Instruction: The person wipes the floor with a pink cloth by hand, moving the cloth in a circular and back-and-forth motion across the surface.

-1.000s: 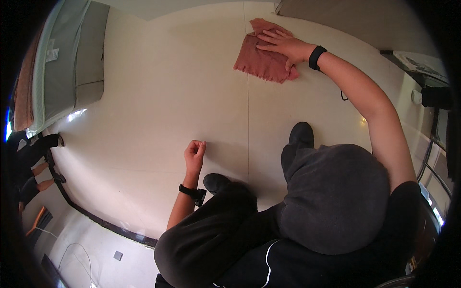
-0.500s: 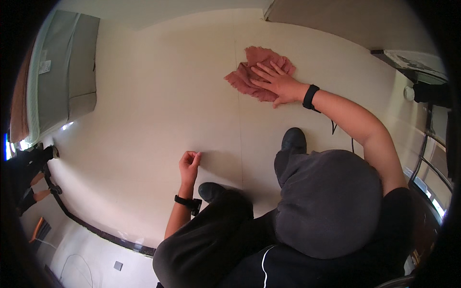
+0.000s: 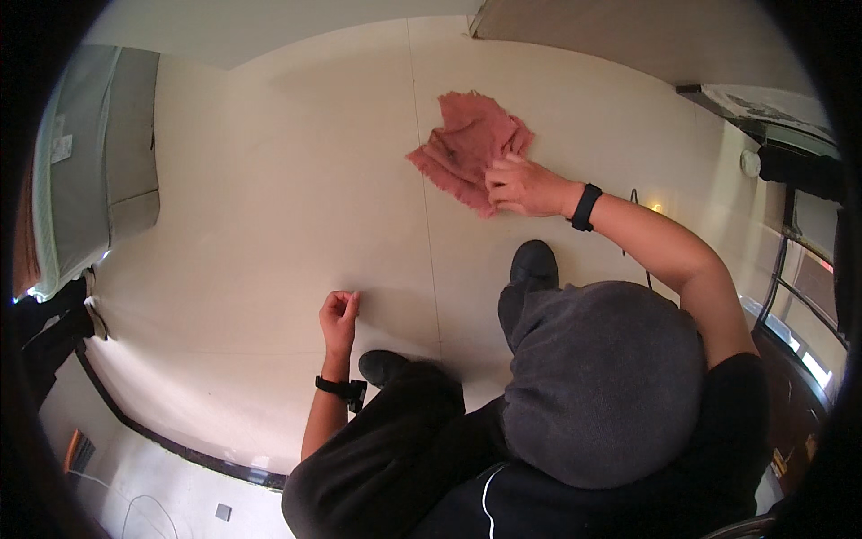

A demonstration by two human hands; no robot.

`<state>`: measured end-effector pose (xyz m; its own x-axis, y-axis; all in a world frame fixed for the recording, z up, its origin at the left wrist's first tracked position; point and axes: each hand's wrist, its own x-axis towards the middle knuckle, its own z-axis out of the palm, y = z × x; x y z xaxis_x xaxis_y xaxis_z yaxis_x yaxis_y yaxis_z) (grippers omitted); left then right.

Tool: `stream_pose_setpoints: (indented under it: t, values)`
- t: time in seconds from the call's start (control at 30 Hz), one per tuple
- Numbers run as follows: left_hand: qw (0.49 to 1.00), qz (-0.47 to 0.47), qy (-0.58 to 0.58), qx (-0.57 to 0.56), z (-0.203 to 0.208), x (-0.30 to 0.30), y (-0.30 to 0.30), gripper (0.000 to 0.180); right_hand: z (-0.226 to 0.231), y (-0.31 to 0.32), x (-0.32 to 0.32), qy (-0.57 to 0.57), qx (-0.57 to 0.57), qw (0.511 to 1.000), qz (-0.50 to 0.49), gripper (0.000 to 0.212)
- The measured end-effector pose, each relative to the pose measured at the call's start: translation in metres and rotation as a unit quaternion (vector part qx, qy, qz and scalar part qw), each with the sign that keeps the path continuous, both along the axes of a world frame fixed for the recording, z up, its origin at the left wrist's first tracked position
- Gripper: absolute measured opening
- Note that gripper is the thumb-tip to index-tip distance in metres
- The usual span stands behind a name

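A reddish-pink cloth (image 3: 467, 135) with frayed edges lies spread and creased on the pale floor. A small dark spot shows near its middle. My right hand (image 3: 530, 187) has its fingers bent and bunched at the cloth's near right edge, gripping the fabric there. A black band circles that wrist. My left hand (image 3: 339, 316) hangs in front of my left knee, fingers curled against the thumb, with nothing seen in them. It is apart from the cloth, and a black strap with a small device (image 3: 346, 391) sits on its wrist.
A grey upholstered bed base (image 3: 133, 135) stands at the far left. Brown panelling (image 3: 620, 40) borders the floor at the far right. My dark shoes (image 3: 535, 263) are on the floor between my hands. Another person's legs (image 3: 54, 323) show at the left edge.
My right hand was spread flat on the cloth; its fingers are now bent and bunched at the near edge. The cloth's near edge is pulled slightly toward me. The left hand remains curled.
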<state>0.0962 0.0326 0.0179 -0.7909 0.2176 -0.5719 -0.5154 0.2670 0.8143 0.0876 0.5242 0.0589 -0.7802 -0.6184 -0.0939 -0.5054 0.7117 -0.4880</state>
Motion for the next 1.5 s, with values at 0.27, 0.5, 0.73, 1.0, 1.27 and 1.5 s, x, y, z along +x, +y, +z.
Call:
stream_pose_setpoints:
  t: [0.27,0.5,0.73,1.0,1.27,1.5]
  values:
    - [1.0,0.001,-0.024,-0.01,0.006,-0.001,0.005,0.015,-0.006,0.006,0.015,-0.275,-0.073,0.959,-0.004,0.019]
    - [1.0,0.0,-0.027,-0.011,-0.002,0.0,0.0,0.016,-0.014,-0.007,0.023,-0.118,-0.027,0.992,-0.035,0.046]
    - [0.999,0.003,-0.034,0.0,-0.004,-0.001,0.004,0.018,-0.015,-0.01,0.029,-0.089,-0.007,0.995,-0.042,0.055]
    - [0.999,-0.011,-0.046,-0.008,-0.006,-0.003,0.003,0.017,-0.022,-0.011,0.024,-0.14,0.019,0.985,-0.103,0.035]
    - [0.999,-0.001,-0.045,0.003,-0.004,-0.003,-0.003,0.016,-0.019,0.007,-0.01,-0.071,0.048,0.974,-0.208,0.022]
    - [0.999,0.007,-0.04,0.012,-0.007,-0.001,-0.004,0.015,-0.029,0.022,-0.027,0.029,0.071,0.985,-0.154,0.015]
